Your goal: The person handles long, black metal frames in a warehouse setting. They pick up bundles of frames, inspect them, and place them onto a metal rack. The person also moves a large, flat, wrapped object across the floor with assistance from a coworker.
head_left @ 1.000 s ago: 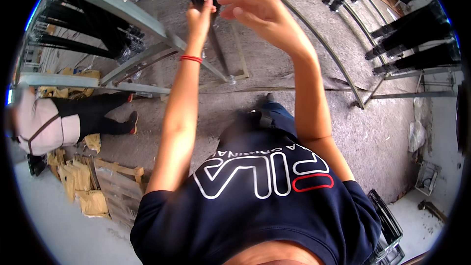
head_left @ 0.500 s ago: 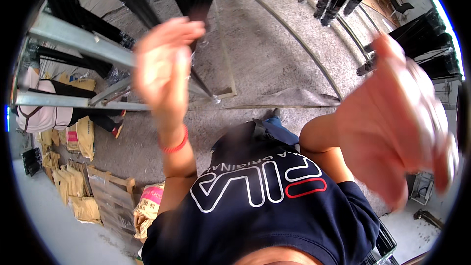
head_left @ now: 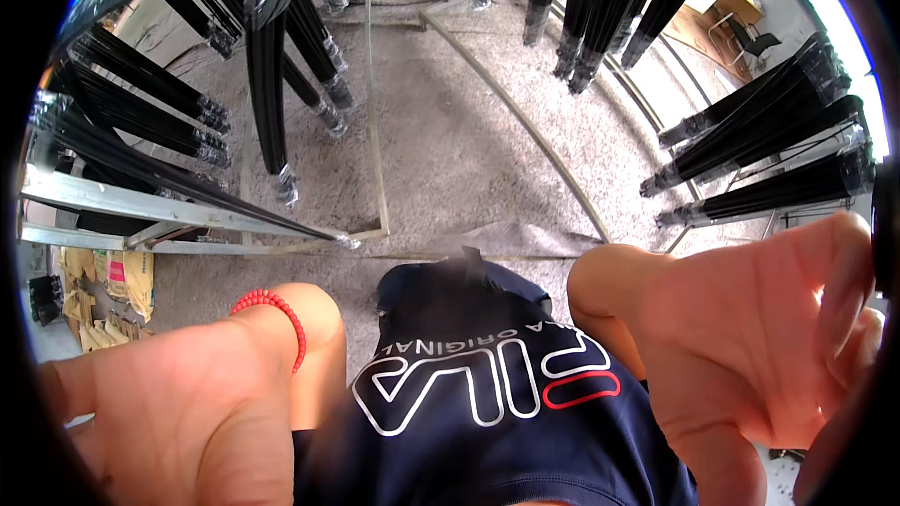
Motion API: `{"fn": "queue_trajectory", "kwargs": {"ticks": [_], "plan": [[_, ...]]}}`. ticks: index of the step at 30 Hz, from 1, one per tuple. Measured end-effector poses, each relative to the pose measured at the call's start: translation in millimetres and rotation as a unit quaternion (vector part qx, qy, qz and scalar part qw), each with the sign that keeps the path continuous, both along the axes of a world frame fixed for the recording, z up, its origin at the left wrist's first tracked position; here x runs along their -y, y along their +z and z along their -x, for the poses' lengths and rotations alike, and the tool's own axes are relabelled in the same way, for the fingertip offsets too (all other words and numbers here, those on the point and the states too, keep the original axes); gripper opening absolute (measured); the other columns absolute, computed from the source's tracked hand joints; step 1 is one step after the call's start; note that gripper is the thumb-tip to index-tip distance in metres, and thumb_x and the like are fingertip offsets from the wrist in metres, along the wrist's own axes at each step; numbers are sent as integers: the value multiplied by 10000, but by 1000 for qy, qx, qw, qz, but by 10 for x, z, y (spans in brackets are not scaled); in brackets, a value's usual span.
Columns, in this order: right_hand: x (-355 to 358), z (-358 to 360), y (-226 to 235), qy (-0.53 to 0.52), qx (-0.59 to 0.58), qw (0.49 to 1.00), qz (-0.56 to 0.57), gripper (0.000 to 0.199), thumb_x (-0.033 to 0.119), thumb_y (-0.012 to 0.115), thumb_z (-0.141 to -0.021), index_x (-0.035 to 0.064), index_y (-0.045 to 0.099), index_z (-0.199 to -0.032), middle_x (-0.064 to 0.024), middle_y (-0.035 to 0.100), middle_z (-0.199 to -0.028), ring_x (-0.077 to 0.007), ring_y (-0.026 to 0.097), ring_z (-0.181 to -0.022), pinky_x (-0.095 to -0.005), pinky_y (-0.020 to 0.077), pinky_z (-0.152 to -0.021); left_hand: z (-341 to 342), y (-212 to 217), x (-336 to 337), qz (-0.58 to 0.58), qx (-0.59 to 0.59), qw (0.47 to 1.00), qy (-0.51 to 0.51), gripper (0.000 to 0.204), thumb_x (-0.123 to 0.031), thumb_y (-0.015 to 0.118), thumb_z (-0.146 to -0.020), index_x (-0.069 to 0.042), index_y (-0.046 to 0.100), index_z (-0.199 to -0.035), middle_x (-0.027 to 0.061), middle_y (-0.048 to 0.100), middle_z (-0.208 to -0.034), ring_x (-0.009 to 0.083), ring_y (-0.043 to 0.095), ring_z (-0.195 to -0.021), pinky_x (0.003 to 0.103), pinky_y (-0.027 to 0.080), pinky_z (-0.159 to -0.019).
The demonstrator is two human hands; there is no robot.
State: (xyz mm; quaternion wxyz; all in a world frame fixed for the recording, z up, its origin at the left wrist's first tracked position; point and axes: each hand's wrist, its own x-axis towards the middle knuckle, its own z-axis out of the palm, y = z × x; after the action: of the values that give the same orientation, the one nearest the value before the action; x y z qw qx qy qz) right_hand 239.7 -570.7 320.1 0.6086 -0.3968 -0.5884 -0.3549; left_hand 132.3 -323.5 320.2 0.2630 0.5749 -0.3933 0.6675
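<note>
"Left hand [head_left: 178, 412]: how is it?"

"Open, bare palm turned up toward my eyes; most of its fingers run out of view. Above it in view, apart from it, one long, slim black bundle slants over a straight grey metal rail [head_left: 112, 197], the slim bundle [head_left: 187, 178] ending in clear film."

"On your wrist?"

"A bracelet of round red beads [head_left: 267, 297]. Farther up, a thick black bundle in clear film [head_left: 269, 103] hangs over the rough grey floor [head_left: 441, 131]. Mid-view is my navy cloth T-shirt with white-outlined lettering [head_left: 422, 464]."

"And the right hand [head_left: 755, 337]?"

"Palm showing, digits apart and loosely bent. Just above it in view slant film-tipped black bundles [head_left: 783, 189]; whether they're within reach, I can't tell."
</note>
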Motion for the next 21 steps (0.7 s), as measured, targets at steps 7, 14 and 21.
{"fn": "queue_trajectory", "kwargs": {"ticks": [7,14,21], "plan": [[444,-298,68,-29,-31,999,-34,385,316,538,-752,149,513,-1098,-19,552,-1020,-183,481,-916,-355,340,-747,-420,137,295,27,53,997,41,297,-233,465,-818,-46,463,-1049,130,476,-1047,266,483,-920,403,433,-786],[-291,-1003,-116,50,-147,986,-67,320,-73,491,-720,7,488,-1030,-158,561,-895,-220,570,-636,-292,466,-503,-1094,-207,106,121,-118,980,109,207,-129,470,-812,-35,501,-994,142,475,-1024,276,508,-878,340,475,-736],[-1075,-1693,-1043,-31,-307,888,341,237,37,539,-777,39,535,-1013,-58,571,-886,-134,535,-719,-240,420,-608,-1259,-1608,-355,259,-489,808,200,157,-89,534,-823,-35,559,-968,81,464,-1126,154,481,-1013,253,398,-815]]}}
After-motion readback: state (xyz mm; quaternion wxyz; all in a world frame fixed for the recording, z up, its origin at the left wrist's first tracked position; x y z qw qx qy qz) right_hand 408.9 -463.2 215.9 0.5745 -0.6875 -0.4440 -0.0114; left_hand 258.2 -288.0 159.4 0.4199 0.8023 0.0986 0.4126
